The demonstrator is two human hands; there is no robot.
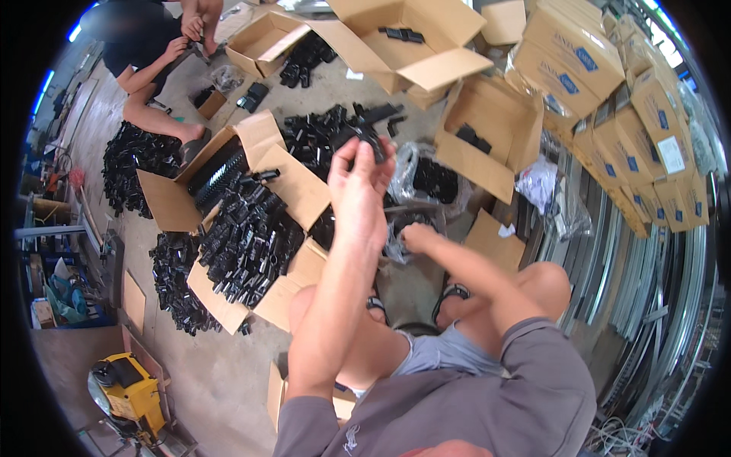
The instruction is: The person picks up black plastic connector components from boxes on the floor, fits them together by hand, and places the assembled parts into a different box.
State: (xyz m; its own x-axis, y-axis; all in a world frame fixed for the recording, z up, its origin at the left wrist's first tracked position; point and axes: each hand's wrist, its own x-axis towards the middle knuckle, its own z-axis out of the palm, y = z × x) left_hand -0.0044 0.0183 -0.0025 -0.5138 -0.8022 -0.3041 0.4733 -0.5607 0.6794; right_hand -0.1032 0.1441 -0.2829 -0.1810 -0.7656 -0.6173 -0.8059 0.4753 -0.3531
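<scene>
My left hand (364, 171) is raised, its thumb and fingers closed on a small black part (356, 139) of a kind I cannot make out. Behind it on the floor lies a heap of similar black parts (308, 137). Lower and to the right, my right hand (416, 238) is at the mouth of a clear plastic bag (396, 247), fingers curled in and partly hidden; what they grip does not show. Left of my left forearm, an open carton (169, 199) lies with black parts (247, 240) spilling over its flaps.
Open cartons (491, 103) stand ahead, a few black pieces inside. Another clear bag (407, 171) holds black parts. Stacked closed cartons (567, 57) and long metal profiles (609, 263) line the right. A co-worker (137, 57) sits at the far left. A yellow machine (133, 396) stands lower left.
</scene>
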